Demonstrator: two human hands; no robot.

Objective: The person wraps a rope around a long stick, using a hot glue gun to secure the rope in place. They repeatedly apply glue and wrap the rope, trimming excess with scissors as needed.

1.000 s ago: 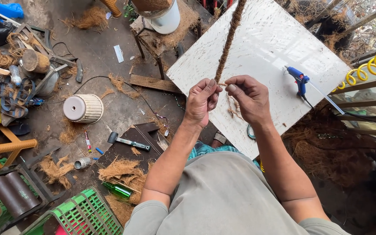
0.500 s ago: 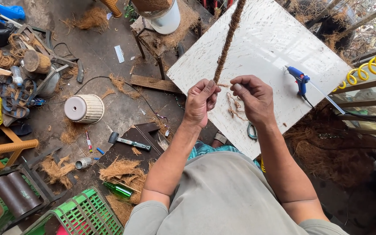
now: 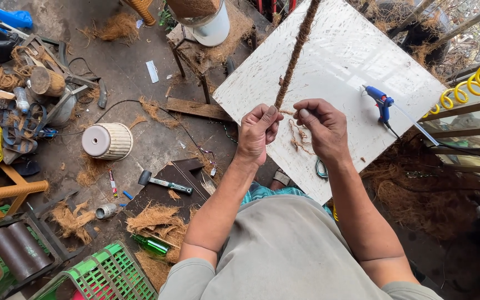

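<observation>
Pinching the lower end of a coir rope (image 3: pixel 294 53) with the left hand (image 3: pixel 256 132), fingers curled tight around it. Pressing right hand (image 3: pixel 320 126) thumb and forefinger together on loose fibres (image 3: pixel 298 136) just beside the rope end. Hanging taut above a white board (image 3: pixel 340 66), rope rising out of frame. Lying on the board: a blue glue gun (image 3: pixel 380 103). Resting on the floor at left: a hammer (image 3: pixel 162 181).

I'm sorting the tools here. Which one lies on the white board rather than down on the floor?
The blue glue gun, near the board's right edge. The hammer lies on the floor, left of the left hand.
</observation>
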